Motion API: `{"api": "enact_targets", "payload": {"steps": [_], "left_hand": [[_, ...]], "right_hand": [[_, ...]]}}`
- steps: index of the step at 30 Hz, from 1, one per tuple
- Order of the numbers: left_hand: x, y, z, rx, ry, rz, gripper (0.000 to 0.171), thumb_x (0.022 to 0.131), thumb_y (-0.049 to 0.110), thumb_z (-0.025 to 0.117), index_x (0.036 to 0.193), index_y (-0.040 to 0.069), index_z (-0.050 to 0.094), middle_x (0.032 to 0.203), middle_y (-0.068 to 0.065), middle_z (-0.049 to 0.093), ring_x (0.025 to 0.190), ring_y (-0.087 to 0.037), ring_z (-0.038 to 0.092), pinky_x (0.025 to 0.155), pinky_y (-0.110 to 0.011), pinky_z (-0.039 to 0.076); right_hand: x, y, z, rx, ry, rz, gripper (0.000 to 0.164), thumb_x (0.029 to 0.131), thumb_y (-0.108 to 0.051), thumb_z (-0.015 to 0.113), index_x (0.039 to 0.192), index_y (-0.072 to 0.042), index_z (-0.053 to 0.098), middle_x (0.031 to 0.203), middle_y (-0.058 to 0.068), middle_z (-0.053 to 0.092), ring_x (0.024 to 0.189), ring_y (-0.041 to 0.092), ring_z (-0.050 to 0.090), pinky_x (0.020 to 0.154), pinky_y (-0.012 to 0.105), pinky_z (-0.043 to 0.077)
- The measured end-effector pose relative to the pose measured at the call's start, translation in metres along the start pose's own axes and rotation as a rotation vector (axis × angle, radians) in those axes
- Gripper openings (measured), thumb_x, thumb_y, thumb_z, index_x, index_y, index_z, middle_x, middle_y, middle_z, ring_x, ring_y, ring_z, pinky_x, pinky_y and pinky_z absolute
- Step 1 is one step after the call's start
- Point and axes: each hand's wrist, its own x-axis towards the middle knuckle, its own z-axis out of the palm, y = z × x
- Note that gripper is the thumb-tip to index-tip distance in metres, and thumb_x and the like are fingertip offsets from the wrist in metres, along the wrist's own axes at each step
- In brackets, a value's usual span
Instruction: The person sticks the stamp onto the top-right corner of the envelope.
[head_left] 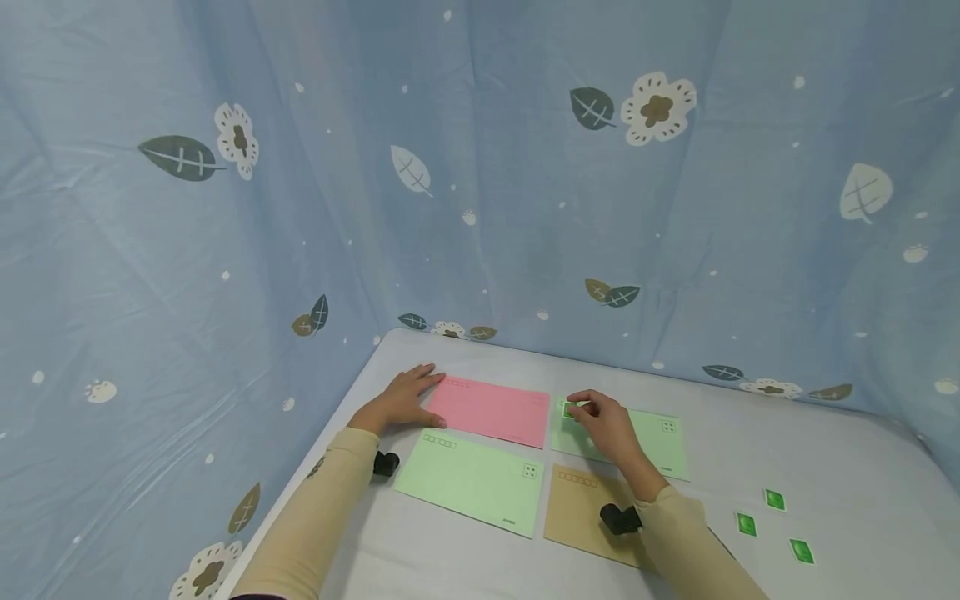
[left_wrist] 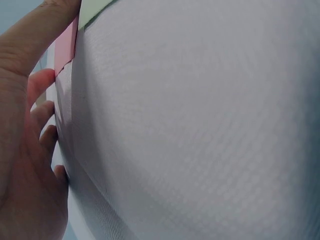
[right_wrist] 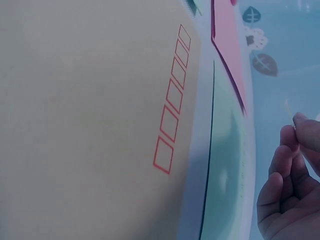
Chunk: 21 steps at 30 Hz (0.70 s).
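Note:
In the head view my right hand (head_left: pixel 609 427) pinches a small green stamp (head_left: pixel 569 410) between thumb and finger. It hangs above the left end of the far-right green envelope (head_left: pixel 648 442). From the right wrist the stamp (right_wrist: pixel 289 111) appears nearly edge-on, a thin pale sliver at the fingertips. My left hand (head_left: pixel 405 402) rests with spread fingers at the left end of the pink envelope (head_left: pixel 491 410). Its thumb lies by the gap between that envelope and the near green envelope (head_left: pixel 472 483). The left wrist view shows this hand (left_wrist: pixel 30 150) at the pink envelope's corner (left_wrist: pixel 65 47).
A brown envelope (head_left: pixel 585 508) lies under my right forearm, partly covered by it. Three more green stamps (head_left: pixel 746 524) lie on the white tabletop (head_left: pixel 847 467) to the right. A blue patterned curtain (head_left: pixel 525 208) stands along the table's back and left edges.

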Motion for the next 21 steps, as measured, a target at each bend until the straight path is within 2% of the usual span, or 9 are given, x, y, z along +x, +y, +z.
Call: {"api": "enact_targets", "payload": {"steps": [4,10,21], "left_hand": [[0.001,-0.001,0.001,0.010,0.003,0.004,0.101,0.064,0.061,0.074,0.146,0.020,0.032,0.154,-0.009,0.017,0.141,-0.033,0.010,0.111,-0.056,0.011],[-0.001,0.003,-0.001,-0.001,0.005,0.015,0.100,0.065,0.060,0.074,0.146,0.018,0.032,0.154,-0.010,0.018,0.140,-0.036,0.012,0.110,-0.058,0.013],[-0.001,0.000,-0.001,-0.001,0.000,-0.007,0.101,0.065,0.061,0.074,0.147,0.021,0.030,0.155,-0.007,0.015,0.140,-0.036,0.010,0.109,-0.058,0.015]], "right_hand": [[0.004,0.002,0.004,-0.002,-0.006,-0.005,0.023,0.090,-0.030,0.062,0.109,-0.018,0.066,0.083,0.007,0.064,0.066,0.018,0.050,0.052,0.026,0.039],[0.006,0.001,0.009,-0.009,-0.006,0.010,0.019,0.089,-0.030,0.063,0.106,-0.021,0.066,0.081,0.005,0.063,0.066,0.018,0.048,0.053,0.028,0.039],[0.013,-0.003,0.021,-0.034,-0.008,0.021,0.018,0.089,-0.028,0.063,0.105,-0.021,0.066,0.078,0.003,0.060,0.066,0.017,0.047,0.053,0.027,0.038]]}}
